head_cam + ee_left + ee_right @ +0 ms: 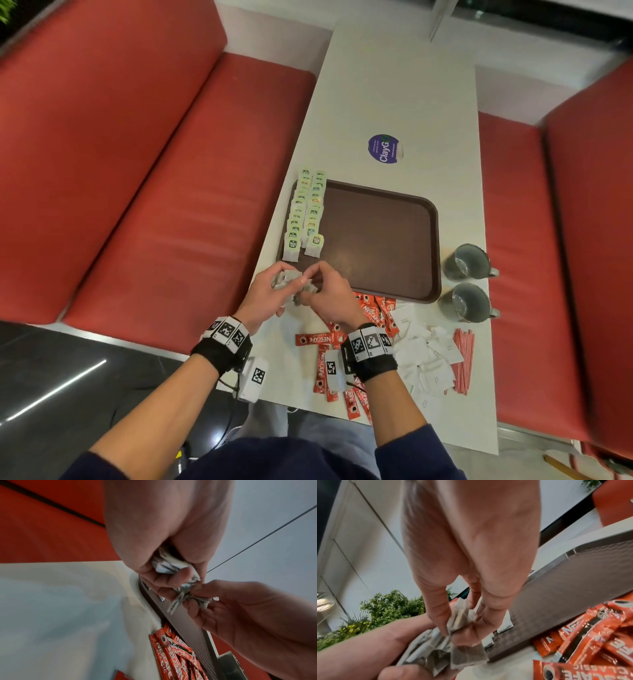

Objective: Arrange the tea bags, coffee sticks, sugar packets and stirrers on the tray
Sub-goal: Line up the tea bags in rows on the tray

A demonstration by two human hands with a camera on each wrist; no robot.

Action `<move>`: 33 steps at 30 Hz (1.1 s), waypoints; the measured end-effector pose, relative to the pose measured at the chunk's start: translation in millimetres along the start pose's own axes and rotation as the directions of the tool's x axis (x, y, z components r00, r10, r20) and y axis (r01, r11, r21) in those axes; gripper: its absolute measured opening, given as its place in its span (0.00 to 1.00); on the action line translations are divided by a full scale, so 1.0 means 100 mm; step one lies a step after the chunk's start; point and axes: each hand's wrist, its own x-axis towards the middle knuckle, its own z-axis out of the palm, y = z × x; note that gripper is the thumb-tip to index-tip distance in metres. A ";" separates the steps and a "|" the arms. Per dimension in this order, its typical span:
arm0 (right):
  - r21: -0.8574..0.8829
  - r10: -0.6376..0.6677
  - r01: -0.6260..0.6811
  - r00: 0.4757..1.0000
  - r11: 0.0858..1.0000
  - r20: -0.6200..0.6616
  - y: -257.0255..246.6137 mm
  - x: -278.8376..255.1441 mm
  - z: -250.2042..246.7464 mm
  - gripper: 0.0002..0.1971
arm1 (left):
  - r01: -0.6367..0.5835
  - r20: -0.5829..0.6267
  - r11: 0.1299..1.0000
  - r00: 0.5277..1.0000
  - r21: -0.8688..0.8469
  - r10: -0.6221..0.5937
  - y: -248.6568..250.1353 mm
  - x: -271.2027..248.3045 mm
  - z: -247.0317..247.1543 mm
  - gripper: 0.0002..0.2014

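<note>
- Brown tray point(394, 240) lies on the white surface point(394, 102), with two neat rows of tea bags point(305, 212) laid along its left edge; most of its floor is bare.
- Just before the tray's near left corner, the left hand point(263, 294) clutches a crumpled bunch of loose tea bags point(464, 651), its fingers point(164, 580) curled round them.
- Right hand point(329, 294) pinches one bag out of that bunch, thumb and fingertips closed on the paper.
- Step in hand, as I judge it: separating a single tea bag to extend the rows.
- Next move likely calls for pulling the bag free without tangling strings, then laying it flat beside the nearest bag in the right-hand row.
- Red coffee sticks point(342, 346) lie scattered on the surface near the right wrist, white sugar packets point(424, 356) in a heap to their right, and pink stirrers point(464, 363) beside those; none is on the tray yet.
- Two grey mugs point(467, 284) stand right of the tray.
</note>
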 end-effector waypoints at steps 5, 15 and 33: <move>0.140 -0.024 0.023 1.000 0.990 0.005 -0.01 0.04 -0.02 0.21 | -0.006 0.024 1.000 1.000 -0.028 0.007 0.01 0.06 0.01 0.13; 0.473 0.012 -0.014 1.000 0.881 0.008 0.00 0.17 -0.06 0.19 | -0.002 0.021 0.973 1.000 -0.232 0.008 0.07 0.20 -0.03 0.09; 0.819 0.062 -0.074 0.997 0.568 0.047 -0.06 0.71 -0.27 0.10 | -0.034 -0.093 0.933 0.996 -0.359 0.000 0.12 0.67 -0.10 0.12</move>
